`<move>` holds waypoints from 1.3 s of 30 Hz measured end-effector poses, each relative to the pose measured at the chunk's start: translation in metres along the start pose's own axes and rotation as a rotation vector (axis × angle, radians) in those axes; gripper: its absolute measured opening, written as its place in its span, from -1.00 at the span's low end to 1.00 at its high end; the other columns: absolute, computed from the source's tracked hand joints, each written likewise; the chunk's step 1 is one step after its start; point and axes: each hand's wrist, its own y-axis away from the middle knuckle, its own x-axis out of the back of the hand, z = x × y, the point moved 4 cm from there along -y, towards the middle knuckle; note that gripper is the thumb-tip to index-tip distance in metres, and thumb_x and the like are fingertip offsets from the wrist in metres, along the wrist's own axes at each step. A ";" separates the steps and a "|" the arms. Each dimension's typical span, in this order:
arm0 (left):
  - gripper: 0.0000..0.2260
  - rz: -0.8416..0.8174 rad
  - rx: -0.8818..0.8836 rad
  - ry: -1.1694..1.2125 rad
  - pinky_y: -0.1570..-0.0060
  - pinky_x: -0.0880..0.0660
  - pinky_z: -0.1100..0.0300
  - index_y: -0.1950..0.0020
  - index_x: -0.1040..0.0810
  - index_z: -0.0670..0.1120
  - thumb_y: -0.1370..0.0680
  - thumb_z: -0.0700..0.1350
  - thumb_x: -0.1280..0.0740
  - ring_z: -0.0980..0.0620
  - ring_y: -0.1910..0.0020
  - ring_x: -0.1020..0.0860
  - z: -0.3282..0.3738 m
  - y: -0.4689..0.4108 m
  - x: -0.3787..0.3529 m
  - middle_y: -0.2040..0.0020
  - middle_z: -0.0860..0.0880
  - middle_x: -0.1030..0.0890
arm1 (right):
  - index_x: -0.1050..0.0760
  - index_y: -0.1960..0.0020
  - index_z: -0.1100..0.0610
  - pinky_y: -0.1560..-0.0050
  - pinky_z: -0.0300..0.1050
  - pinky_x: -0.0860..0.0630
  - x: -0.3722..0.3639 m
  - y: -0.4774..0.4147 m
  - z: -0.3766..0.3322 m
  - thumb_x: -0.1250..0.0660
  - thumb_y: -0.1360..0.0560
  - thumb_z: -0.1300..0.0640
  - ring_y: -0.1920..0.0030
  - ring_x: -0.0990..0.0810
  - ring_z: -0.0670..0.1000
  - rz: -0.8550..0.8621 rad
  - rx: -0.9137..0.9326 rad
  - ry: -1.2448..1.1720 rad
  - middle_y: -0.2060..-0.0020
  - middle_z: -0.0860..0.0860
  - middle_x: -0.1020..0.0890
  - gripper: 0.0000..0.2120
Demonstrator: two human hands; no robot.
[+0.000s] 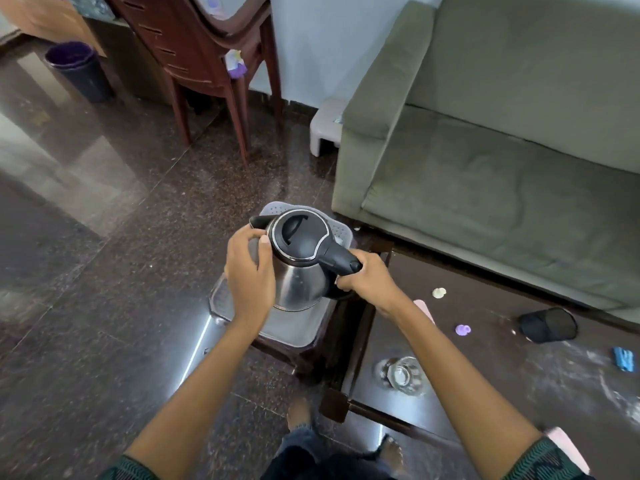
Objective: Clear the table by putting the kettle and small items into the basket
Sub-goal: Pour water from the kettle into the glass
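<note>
A steel kettle (299,271) with a black lid and handle hangs over the pale grey basket (294,329), which rests on a dark stool to the left of the table. My right hand (367,277) grips the kettle's black handle. My left hand (251,268) presses against the kettle's left side near the spout. On the dark table (485,341) lie a cream round piece (439,292), a purple small piece (462,329), a black mesh cup on its side (549,325), a blue item (624,359) and a glass bowl (401,375).
A green sofa (502,150) stands behind the table. A dark red chair (207,64), a dark bin (81,69) and a small white step stool (325,128) stand on the polished floor. My bare feet (301,414) are beside the table's corner.
</note>
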 end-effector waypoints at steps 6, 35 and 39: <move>-0.86 -0.125 0.041 0.215 -0.03 -0.41 0.28 -0.11 -0.35 0.03 -0.58 -0.15 -0.19 0.01 -0.15 -0.50 0.048 0.054 -0.055 -0.09 0.07 -0.48 | -0.41 0.37 0.05 0.47 -0.28 -0.28 0.094 0.055 0.013 -0.33 -0.08 0.28 0.48 -0.32 -0.14 0.089 0.035 0.034 0.48 -0.06 -0.40 -0.80; -0.74 -0.832 0.163 -0.291 -0.24 -0.37 0.24 -0.19 -0.53 -0.14 -0.53 -0.31 -0.24 0.05 -0.15 -0.52 -0.136 0.228 -0.240 -0.15 -0.06 -0.59 | -0.34 0.47 0.09 0.40 -0.09 -0.25 0.234 0.133 0.251 -0.53 -0.17 0.13 0.44 -0.37 0.06 0.037 -0.079 0.605 0.54 0.03 -0.43 -0.66; -0.52 -0.919 0.124 -0.310 -0.36 -0.31 0.08 -0.38 -0.36 -0.07 -0.48 -0.15 -0.38 0.02 -0.33 -0.40 -0.161 0.246 -0.240 -0.34 -0.03 -0.44 | -0.29 0.51 0.07 0.45 -0.11 -0.18 0.220 0.129 0.257 -0.50 -0.13 -0.18 0.50 -0.29 -0.03 -0.004 -0.059 0.667 0.59 -0.04 -0.34 -0.54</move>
